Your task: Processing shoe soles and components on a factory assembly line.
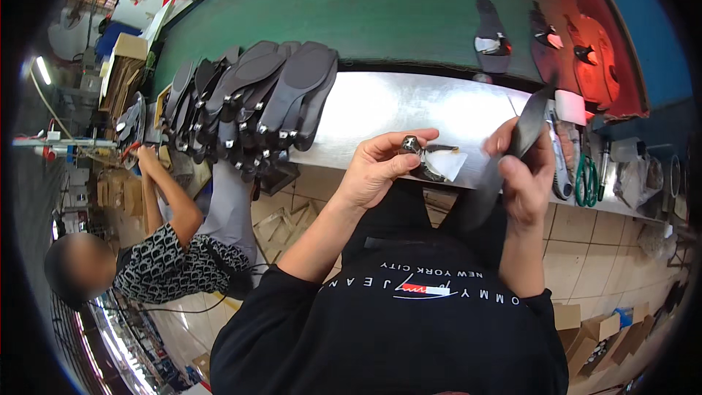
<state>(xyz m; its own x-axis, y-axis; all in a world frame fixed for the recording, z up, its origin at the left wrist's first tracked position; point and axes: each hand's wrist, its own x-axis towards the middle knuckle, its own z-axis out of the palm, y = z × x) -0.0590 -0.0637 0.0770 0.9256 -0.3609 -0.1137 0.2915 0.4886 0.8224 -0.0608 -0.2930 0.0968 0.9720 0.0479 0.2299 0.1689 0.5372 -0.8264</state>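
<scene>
Head view: left hand (376, 168) grip pinches heel piece (418, 152); right hand (526, 175) grip pinches insole (512, 157).

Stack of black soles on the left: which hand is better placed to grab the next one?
Left hand. It is on the stack's side and pinches only a small piece; the right hand is farther away, holding a sole.

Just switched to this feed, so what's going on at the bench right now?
A person stands at a metal bench, working on shoe soles. The left hand pinches a small dark shoe part over a white sheet, while the right hand grips a long dark sole held up on end. A stack of dark soles leans at the bench's left end. A co-worker reaches towards that end. More soles lie on the green belt behind.
</scene>
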